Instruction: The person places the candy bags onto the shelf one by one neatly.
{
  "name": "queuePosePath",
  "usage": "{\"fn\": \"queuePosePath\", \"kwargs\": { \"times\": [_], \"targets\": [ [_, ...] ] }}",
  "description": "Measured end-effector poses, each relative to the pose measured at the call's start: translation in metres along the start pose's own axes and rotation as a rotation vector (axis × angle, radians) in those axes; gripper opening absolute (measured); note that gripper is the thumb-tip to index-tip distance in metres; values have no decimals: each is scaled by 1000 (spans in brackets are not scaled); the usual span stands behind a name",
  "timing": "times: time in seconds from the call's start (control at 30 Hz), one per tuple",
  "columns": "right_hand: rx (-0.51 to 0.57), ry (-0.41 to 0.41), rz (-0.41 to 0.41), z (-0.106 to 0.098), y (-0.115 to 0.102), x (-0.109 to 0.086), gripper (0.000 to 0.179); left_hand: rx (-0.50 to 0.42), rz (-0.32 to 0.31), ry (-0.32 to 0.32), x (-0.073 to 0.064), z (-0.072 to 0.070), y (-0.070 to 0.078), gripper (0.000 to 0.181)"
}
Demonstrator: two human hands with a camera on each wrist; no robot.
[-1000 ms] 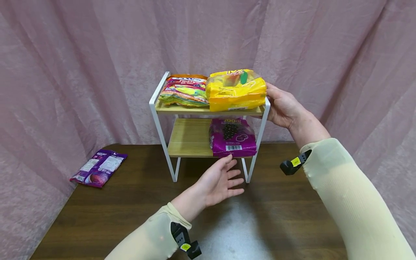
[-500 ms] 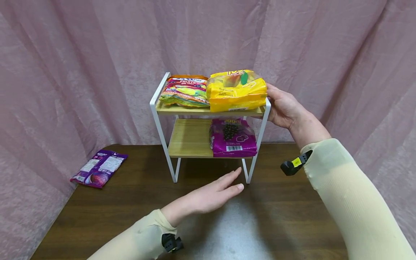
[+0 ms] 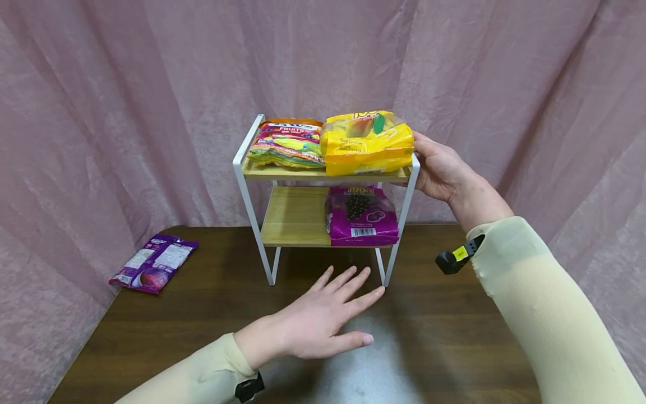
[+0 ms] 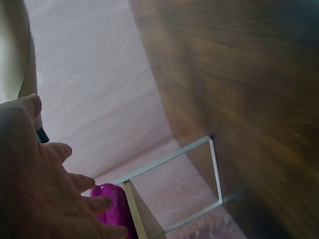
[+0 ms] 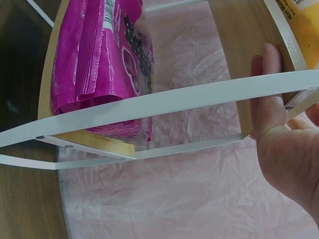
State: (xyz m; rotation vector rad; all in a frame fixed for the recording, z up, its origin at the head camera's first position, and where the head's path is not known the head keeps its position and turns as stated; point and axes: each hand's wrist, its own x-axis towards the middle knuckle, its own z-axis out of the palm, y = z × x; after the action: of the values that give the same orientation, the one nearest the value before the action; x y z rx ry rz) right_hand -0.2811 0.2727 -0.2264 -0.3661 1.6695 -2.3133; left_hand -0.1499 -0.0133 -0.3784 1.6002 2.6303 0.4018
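A two-tier shelf rack (image 3: 298,219) with white metal sides and wooden boards stands on the table. My right hand (image 3: 444,171) grips the right end of its upper board; in the right wrist view, fingers (image 5: 270,94) reach beneath that board. Just beside this hand sits a yellow candy bag (image 3: 368,147), with a multicoloured fruit candy bag (image 3: 289,143) to its left. On the lower board lies a purple candy bag (image 3: 360,216). My left hand (image 3: 318,320) hovers before the rack, back up and fingers spread, holding nothing. Its palm (image 4: 40,184) shows in the left wrist view.
A flat purple packet (image 3: 153,262) lies on the brown wooden table (image 3: 202,331), left of the rack. Pink curtains (image 3: 176,84) hang behind and along both sides. The rack's white legs (image 3: 386,269) rest on the tabletop.
My left hand has turned from palm showing to back up, and has drawn down and away from the rack's lower board. The right hand stays in place, as do the bags.
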Motion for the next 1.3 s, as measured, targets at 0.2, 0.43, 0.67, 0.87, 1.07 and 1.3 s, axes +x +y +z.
{"fn": "queuePosePath", "kwargs": {
  "times": [0.2,0.43,0.67,0.87,1.07,1.3],
  "targets": [
    [-5,7,-2,1,0,-1,54,138,82,10,-9,5,0,73],
    [-5,-5,-7,2,0,-1,54,239,141,30,-18,8,0,77],
    [0,-10,1,1,1,1,53,250,153,53,-31,11,-7,77],
    [7,-14,3,0,0,0,53,245,134,63,-40,12,-12,77],
    [-5,-15,-1,0,0,-2,54,217,113,67,-48,12,-19,76],
    [0,-19,0,0,0,-2,55,213,69,93,-63,13,-31,76]
  ]
}}
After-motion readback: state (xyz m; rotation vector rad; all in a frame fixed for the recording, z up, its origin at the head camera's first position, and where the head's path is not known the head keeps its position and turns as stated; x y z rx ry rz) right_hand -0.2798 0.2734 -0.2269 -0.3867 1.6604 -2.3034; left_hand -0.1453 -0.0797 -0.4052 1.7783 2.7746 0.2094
